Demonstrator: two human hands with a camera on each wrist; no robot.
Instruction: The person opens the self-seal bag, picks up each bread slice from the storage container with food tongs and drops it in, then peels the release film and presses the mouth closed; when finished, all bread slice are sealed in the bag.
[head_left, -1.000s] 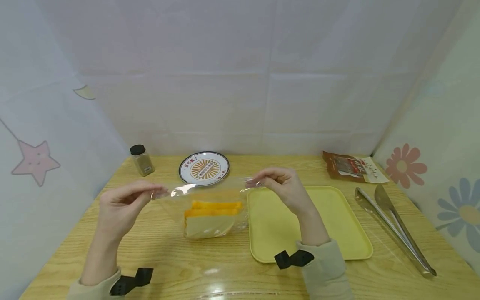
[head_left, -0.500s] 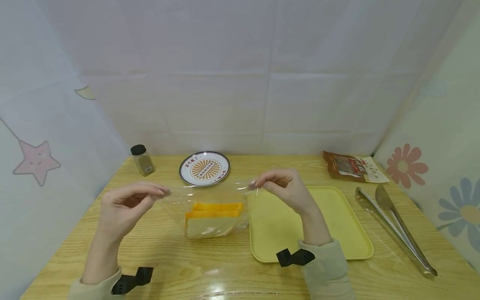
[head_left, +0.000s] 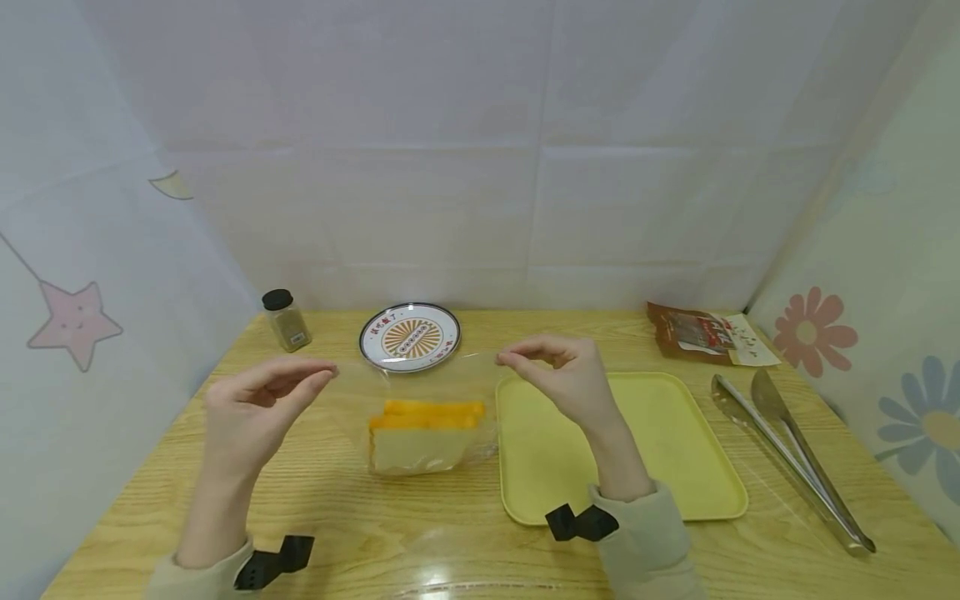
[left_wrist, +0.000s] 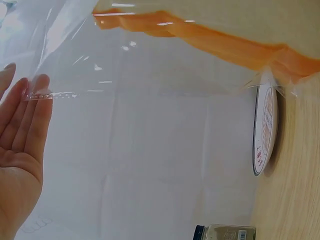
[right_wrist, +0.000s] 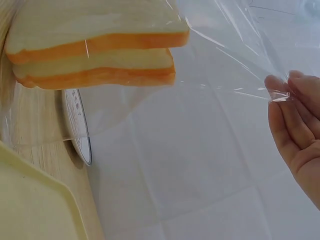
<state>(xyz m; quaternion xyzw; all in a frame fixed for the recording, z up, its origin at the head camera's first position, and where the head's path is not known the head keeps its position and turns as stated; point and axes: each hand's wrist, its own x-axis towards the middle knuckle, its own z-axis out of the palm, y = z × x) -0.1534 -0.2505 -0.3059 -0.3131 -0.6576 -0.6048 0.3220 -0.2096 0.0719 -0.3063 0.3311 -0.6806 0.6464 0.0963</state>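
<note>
Your left hand [head_left: 251, 408] and your right hand [head_left: 562, 379] are both raised above the surface [head_left: 465, 533], each pinching one top corner of a clear plastic bag [head_left: 420, 392] between thumb and fingertips, so the film is stretched flat between them. In the left wrist view your fingertips [left_wrist: 37, 92] sit right on the bag's perforated edge, with the other fingers lying straight alongside; in the right wrist view your fingers [right_wrist: 285, 92] close on a crumpled bit of the film. Inside the bag, low down between your hands, are two slices of bread [head_left: 423, 437] with orange crusts, stacked one on the other, and the bag's bottom seems to rest on the surface just left of the yellow tray [head_left: 675, 450]. Your right wrist hangs over that tray's left part. Behind the bag, near the back wall, stands a round patterned plate [head_left: 409, 336], and left of it a small spice jar [head_left: 285, 321] with a black cap. A brown snack packet [head_left: 705, 333] lies at the far right corner, with metal tongs [head_left: 787, 454] on the surface in front of it, right of the tray.
</note>
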